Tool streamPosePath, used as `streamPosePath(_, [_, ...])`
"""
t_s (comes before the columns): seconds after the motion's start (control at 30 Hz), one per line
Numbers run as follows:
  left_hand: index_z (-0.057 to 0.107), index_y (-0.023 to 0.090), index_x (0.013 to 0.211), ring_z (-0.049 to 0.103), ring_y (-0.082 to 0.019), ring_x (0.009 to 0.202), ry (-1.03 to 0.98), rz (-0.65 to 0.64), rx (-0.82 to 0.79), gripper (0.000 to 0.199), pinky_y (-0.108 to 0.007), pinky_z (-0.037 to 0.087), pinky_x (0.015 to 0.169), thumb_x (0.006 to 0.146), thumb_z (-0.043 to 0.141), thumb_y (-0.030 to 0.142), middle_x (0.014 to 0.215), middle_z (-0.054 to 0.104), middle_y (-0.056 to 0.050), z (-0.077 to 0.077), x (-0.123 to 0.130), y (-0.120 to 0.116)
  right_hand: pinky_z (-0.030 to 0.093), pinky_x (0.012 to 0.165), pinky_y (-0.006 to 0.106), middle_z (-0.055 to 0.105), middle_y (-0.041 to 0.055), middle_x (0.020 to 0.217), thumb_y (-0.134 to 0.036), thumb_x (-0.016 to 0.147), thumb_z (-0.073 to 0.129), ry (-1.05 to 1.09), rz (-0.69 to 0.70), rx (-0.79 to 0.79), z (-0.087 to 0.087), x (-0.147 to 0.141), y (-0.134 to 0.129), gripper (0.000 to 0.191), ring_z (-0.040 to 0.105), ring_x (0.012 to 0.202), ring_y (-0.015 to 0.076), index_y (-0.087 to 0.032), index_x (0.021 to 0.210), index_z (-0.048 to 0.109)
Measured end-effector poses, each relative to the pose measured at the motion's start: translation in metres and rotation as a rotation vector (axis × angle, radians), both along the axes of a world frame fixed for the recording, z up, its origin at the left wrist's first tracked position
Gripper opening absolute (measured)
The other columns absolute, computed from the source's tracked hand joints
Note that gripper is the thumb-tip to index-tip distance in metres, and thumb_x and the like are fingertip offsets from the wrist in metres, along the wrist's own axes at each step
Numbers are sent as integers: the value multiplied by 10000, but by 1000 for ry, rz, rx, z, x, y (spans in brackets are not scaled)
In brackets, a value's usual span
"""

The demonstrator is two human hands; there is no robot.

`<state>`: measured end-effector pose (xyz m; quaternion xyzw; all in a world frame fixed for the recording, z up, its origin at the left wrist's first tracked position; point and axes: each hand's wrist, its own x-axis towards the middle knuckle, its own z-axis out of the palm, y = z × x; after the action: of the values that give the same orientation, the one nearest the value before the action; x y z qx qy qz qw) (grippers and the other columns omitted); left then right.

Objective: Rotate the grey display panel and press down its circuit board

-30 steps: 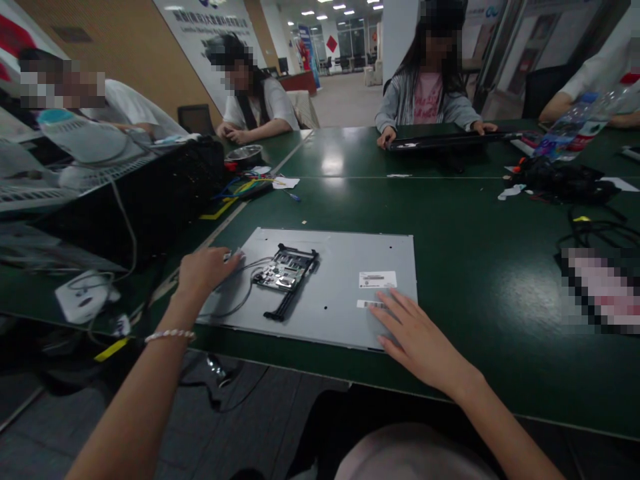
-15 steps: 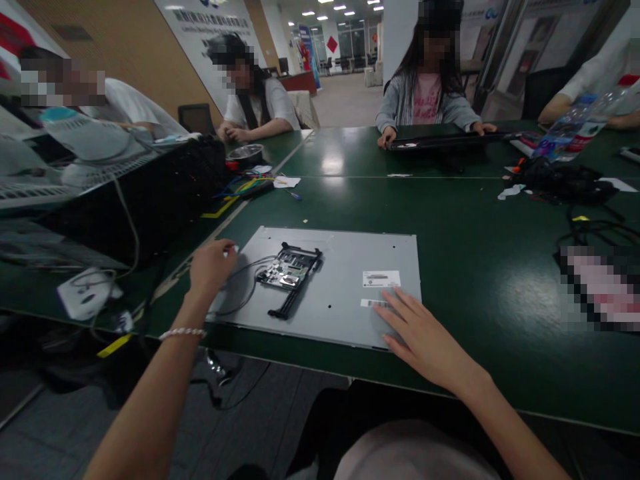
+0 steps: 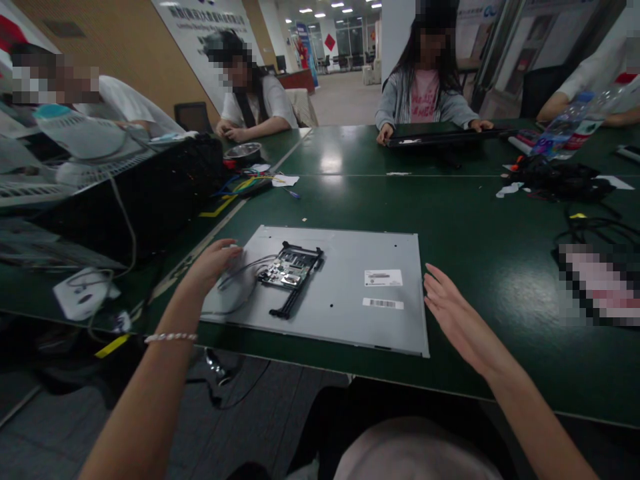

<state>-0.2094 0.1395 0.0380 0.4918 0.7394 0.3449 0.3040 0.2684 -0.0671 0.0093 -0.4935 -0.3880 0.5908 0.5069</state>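
A flat grey metal panel, which looks like the back of a display, lies on the green table before me. On it rests a circuit board with a black plastic frame, and thin cables run from it toward the left edge. My left hand is at the panel's left edge, fingers stretched out, with a bead bracelet on the wrist; whether it touches the panel I cannot tell. My right hand is just beside the right edge, fingers extended, holding nothing. Two white labels show near that edge.
A black case with white equipment on it stands at left, near a white box. Wires and a metal bowl lie beyond. Bottles, black cables and a pink item are at right. People sit around the table.
My right hand has moved off the panel's labelled surface to the right, beside its edge. My left hand's fingers have straightened out over the left edge.
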Motion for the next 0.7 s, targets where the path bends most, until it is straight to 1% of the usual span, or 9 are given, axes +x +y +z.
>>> streamPosePath(0.03, [558,109,1194,578,-159,848,-37,23,-23,443,-275,430,788,769,656,183,965,655,-72,4,2,0,193,1208,433,308,56,1598,-429,872,590,99,-1,-17,3,2,2,749,225,1480,224,-307,1526,245])
streamPosePath(0.1, [561,119,1157,583,-154,842,-101,62,-61,391,-272,430,783,777,645,163,951,651,-69,10,5,1,204,1207,404,382,60,1562,-396,849,624,223,-15,-28,6,4,4,775,304,1453,215,-303,1523,253])
streamPosePath(0.2, [570,131,1099,582,-144,824,-181,95,-78,324,-254,431,756,785,650,151,929,649,-61,16,8,1,201,1206,403,402,48,1551,-380,829,650,286,-43,-41,6,4,5,798,323,1445,208,-334,1520,253])
streamPosePath(0.27, [572,135,1072,584,-134,805,-224,107,-80,280,-235,431,718,800,638,138,908,644,-56,18,10,1,198,1205,410,389,41,1559,-383,817,657,286,-60,-50,5,4,4,813,311,1450,213,-356,1520,249])
streamPosePath(0.37, [564,132,1058,589,-116,764,-277,111,-80,233,-212,435,664,828,597,111,883,635,-53,20,14,-1,192,1205,427,377,52,1564,-403,807,651,273,-94,-58,6,3,4,845,305,1452,225,-357,1531,219])
streamPosePath(0.57, [549,136,1070,599,-94,707,-337,80,-74,260,-189,451,623,824,570,56,861,629,-49,20,21,-3,215,1194,427,311,90,1592,-420,812,632,234,-151,-42,11,2,2,874,316,1448,238,-345,1548,165])
streamPosePath(0.7, [554,135,1064,600,-88,731,-341,74,-57,257,-178,448,632,818,591,70,869,629,-51,15,22,-3,235,1187,464,283,104,1602,-450,825,599,141,-158,-9,2,5,2,867,308,1450,264,-332,1553,142])
